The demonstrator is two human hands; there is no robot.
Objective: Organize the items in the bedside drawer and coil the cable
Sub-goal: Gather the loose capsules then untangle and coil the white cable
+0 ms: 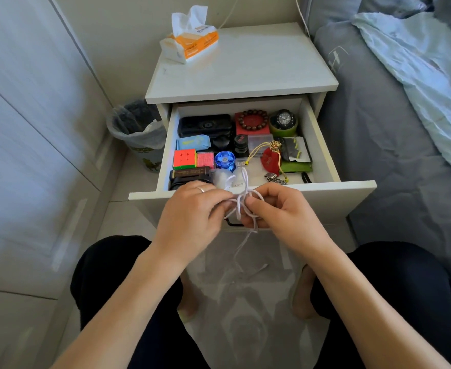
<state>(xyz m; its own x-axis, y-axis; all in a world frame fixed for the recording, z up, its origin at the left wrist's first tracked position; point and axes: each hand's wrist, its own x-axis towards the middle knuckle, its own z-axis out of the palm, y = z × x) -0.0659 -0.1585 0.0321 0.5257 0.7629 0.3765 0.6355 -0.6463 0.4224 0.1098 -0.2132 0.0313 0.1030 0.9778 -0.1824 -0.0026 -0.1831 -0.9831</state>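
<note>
Two hands at work on one white cable [239, 206], just in front of the open drawer [323, 145] of the bedside cabinet. Left hand [192, 211] curled over from the left, fingertips pinching the loops; right hand [277, 206] curled from the right, thumb and forefinger nipping the same bundle where the strands cross. Neither hand slack, both closed on the cable. Held so, by the look of it, to keep the turns already made from springing apart while another is laid on.

Cable itself partly coiled only: a few loose loops between the hands, one loop rising toward the drawer front, loops fanned rather than stacked. Free tail hanging straight down from the bundle between the knees, long axis near vertical, plug end [263, 267] low and pointing to the right, clear of the floor or not impossible to tell. Coiling judged unfinished, with that hanging length yet to be taken up.

Drawer pulled well out, presumably for room to set the coil in once done. Contents packed side by side: colour cube [183, 159] at the left, blue yo-yo [224, 160] near the middle, red pouch [270, 161] with gold cord to the right, bead bracelet [253, 120] and watch [284, 120] at the back. Small bare patch of drawer floor at the front, a likely berth for the coil.

Tissue pack [189, 41] on the cabinet's top, well apart from the work.
</note>
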